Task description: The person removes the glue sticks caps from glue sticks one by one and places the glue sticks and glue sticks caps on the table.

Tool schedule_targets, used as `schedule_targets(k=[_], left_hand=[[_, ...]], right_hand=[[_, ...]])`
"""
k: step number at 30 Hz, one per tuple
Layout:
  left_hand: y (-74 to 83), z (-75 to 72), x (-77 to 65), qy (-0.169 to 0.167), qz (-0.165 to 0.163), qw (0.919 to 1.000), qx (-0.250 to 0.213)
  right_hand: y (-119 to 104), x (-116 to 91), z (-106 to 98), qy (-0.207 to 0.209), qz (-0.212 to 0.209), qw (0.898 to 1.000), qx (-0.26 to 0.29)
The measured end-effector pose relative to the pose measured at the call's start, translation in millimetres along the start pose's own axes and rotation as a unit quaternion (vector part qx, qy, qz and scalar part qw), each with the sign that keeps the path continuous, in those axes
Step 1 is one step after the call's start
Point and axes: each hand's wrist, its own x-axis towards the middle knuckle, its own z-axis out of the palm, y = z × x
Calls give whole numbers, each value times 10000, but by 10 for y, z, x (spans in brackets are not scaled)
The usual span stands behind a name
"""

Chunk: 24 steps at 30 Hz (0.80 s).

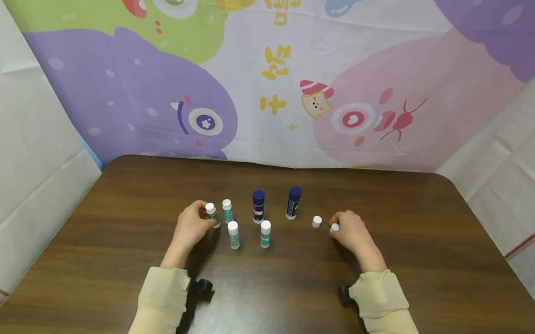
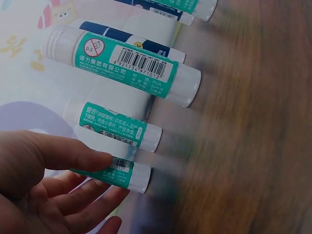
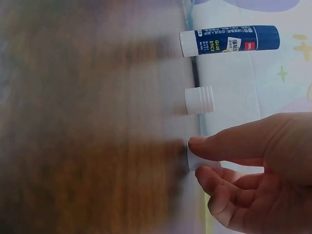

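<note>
At the left of the group, my left hand [image 1: 190,227] pinches a white-and-green glue stick [image 1: 211,212] between thumb and fingers; it stands upright on the table. In the left wrist view the thumb lies across this glue stick [image 2: 139,176], covering part of its label. Beside it stands a similar green glue stick [image 1: 228,213], narrower at its white top. On the right, my right hand [image 1: 353,233] holds a small white cap [image 1: 335,227] by thumb and fingertips, low at the table. A second white cap [image 1: 317,221] stands just left of that hand.
Two more green glue sticks [image 1: 233,235] [image 1: 265,234] stand nearer the front. Behind them are two dark blue glue sticks [image 1: 258,207] [image 1: 293,203]. All rest on a brown wooden table [image 1: 268,310], with a cartoon-printed cloth [image 1: 269,136] hanging behind it.
</note>
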Motion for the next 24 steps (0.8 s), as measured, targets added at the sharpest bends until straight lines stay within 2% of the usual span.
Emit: schedule_targets(k=[14, 24], left_hand=[[5, 28, -4, -31, 22, 10000, 10], [17, 9, -14, -135, 123, 9998, 92]], right_hand=[[-2, 2, 8, -39, -46, 10000, -31], [-27, -15, 4, -73, 73, 9999, -134]])
